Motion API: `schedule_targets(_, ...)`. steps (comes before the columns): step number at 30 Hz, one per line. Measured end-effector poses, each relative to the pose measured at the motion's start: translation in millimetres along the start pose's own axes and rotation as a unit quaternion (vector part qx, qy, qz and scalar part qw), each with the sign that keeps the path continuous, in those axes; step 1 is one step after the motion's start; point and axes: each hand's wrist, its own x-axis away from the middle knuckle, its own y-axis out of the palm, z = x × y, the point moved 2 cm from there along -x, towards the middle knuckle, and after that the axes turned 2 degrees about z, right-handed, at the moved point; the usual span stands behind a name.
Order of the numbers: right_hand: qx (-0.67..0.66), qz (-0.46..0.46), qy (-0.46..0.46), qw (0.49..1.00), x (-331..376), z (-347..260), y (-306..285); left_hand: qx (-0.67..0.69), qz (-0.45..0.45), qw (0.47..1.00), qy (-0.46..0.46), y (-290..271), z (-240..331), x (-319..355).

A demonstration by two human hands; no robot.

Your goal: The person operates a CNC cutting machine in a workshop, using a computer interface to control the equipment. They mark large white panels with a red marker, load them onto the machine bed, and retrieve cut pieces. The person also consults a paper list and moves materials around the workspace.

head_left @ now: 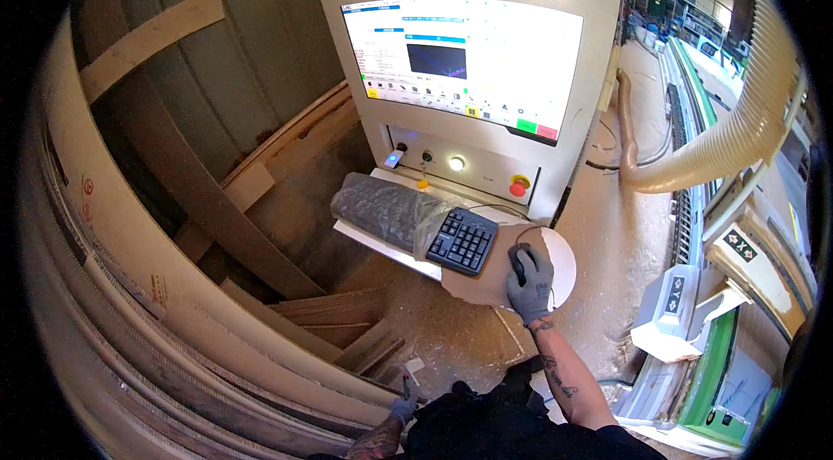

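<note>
My right hand (531,282), in a grey glove, is closed over a black computer mouse (519,262). The mouse rests on a brown board on the control cabinet's shelf (562,262). Just left of it lies a black keyboard (463,240), its left part under a clear plastic cover (386,213). Low in the view, my gloved left hand (404,408) is closed around a slim thing with a pale, flat end (413,366); its kind is too small to make out.
The control cabinet (473,143) carries a lit screen (460,61), a red stop button (519,187) and a blue-lit USB stick (395,156). Stacked boards (173,321) line the left side. At right are a ribbed hose (729,139) and a green-and-white machine bed (716,382).
</note>
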Motion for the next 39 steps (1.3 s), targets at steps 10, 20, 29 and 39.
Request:
schedule_targets(10,-0.015,0.009,-0.018,1.000,-7,-10,2,0.072,-0.001,0.996,-0.053,10,-31,-30)
schedule_targets(20,-0.022,-0.011,-0.022,0.999,-12,-17,-2,-0.036,-0.003,0.999,-0.006,-6,7,-13)
schedule_targets(29,-0.015,-0.030,-0.018,0.999,-10,-13,4,-0.055,-0.031,0.996,0.063,-2,-16,-36)
schedule_targets(39,-0.029,-0.015,-0.025,0.999,-8,-9,9,-0.018,-0.029,0.998,0.045,-9,15,-14)
